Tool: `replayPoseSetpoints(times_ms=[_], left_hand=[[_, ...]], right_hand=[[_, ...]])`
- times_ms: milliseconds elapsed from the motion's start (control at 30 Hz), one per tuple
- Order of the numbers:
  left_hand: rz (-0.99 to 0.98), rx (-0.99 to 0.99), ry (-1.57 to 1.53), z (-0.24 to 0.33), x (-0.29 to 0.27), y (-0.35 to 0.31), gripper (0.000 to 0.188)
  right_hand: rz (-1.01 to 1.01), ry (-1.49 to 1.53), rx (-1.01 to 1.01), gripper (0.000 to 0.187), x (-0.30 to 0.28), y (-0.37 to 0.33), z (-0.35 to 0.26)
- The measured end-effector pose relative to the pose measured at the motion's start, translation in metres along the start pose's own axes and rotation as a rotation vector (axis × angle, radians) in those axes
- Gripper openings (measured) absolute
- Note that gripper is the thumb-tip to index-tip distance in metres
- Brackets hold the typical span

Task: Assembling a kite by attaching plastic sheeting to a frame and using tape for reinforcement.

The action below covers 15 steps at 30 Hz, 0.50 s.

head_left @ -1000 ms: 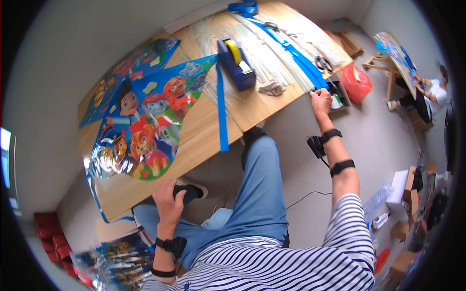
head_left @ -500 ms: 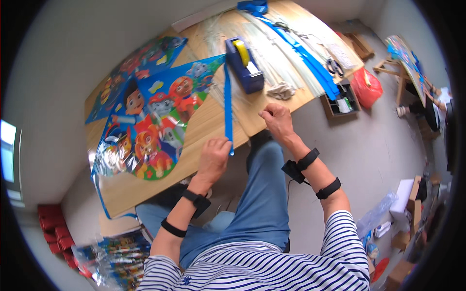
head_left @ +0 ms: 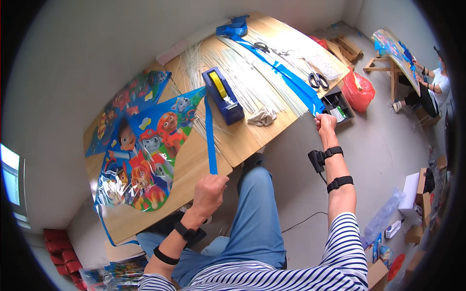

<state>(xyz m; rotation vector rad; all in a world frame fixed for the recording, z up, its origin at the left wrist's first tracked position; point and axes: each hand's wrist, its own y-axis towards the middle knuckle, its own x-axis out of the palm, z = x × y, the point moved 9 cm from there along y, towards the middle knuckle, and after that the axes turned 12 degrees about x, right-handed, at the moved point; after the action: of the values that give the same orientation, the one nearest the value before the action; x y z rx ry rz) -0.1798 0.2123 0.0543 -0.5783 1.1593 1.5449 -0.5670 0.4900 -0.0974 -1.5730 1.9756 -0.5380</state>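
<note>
Right hand moving back out from table centre to far edge, grip pinching end of blue ribbon bundle. Left hand clenching lower end of blue strip lying across table. Next ribbon likely being drawn.

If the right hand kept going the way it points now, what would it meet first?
The right hand points up along the table edge into the bundle of long blue strips, which it seems to touch already; beyond lie the scissors, though depth is unclear.
</note>
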Motion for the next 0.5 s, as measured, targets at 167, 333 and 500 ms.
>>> replayPoseSetpoints(times_ms=[167,333,500], left_hand=[[0.022,-0.074,-0.13,0.0,0.005,0.017,0.01],[0.01,-0.113,-0.263,0.008,0.012,0.052,0.008],[-0.014,-0.475,-0.883,-0.014,0.064,0.091,0.026]], right_hand=[[-0.064,0.121,-0.022,0.019,0.002,-0.001,-0.008],[-0.261,0.208,0.004,0.02,0.017,-0.045,-0.007],[-0.623,0.249,-0.001,0.011,0.067,-0.139,0.011]])
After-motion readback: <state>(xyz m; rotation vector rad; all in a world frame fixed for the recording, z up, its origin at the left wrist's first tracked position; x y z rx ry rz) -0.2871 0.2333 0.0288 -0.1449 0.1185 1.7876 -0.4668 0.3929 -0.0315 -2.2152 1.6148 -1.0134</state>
